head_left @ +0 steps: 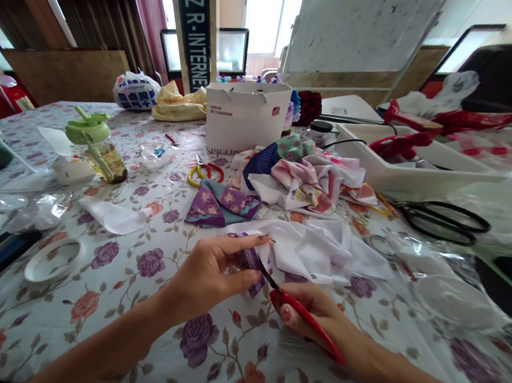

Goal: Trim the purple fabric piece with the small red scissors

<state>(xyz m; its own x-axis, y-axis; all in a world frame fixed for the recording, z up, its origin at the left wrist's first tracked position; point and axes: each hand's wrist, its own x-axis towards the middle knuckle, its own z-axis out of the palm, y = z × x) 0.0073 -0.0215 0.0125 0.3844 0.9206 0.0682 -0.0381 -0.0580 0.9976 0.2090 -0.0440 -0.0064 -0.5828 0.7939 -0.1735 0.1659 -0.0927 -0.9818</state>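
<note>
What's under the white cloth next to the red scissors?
Under the crumpled white cloth lies the white rose-print tablecloth. A purple patterned fabric scrap peeks out beside the left hand. The rest underneath is covered, so I can't see it.

View: from my head, one camera looking over my own arms
Facing: forward and down, along the floral tablecloth [121, 290] toward the window [274, 1] at upper centre of the frame
Nearest: my left hand [206, 278] and right hand [312, 318], lower centre
Farthest: the room's far wall, along the top edge of the frame
</note>
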